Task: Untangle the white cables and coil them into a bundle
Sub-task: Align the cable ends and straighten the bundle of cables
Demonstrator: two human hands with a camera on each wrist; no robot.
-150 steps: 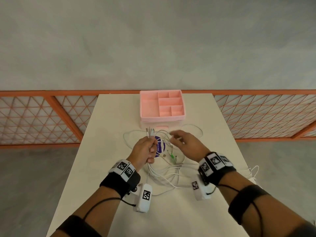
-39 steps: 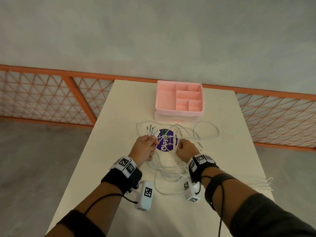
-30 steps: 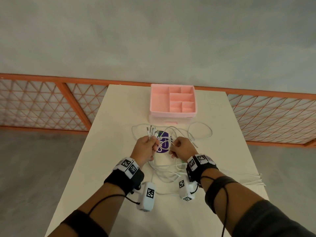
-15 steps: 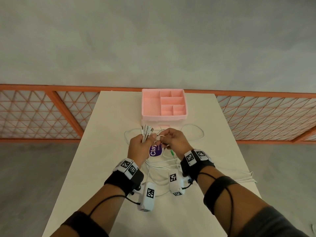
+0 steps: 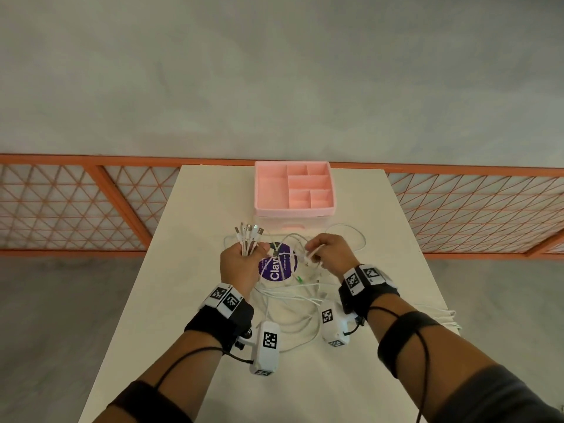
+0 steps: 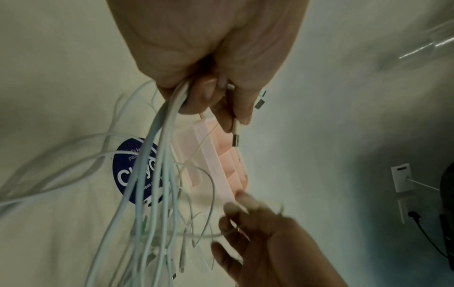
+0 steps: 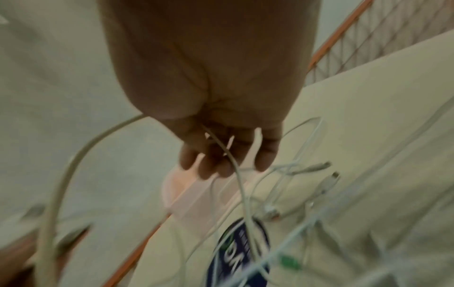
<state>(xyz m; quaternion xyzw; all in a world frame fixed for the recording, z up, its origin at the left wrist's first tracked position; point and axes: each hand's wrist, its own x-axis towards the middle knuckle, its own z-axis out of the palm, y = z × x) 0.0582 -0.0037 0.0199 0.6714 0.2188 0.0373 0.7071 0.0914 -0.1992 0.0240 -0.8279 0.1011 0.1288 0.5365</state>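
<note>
Fingers of your left hand [image 5: 241,264] are clamped round a fan of white cable plug ends [image 5: 248,233], while fingers of your right hand [image 5: 331,254] pinch a single white cable strand [image 5: 311,257]. Half a second ago both hands met at the plugs; now the right has drawn away to the right. Judge this as one more end handed over. Most thin white cables [image 5: 293,300] still lie looped on the cream counter [image 5: 195,270] over the round purple sticker [image 5: 279,267], near the pink compartment tray [image 5: 294,187]; coiling has not begun.
</note>
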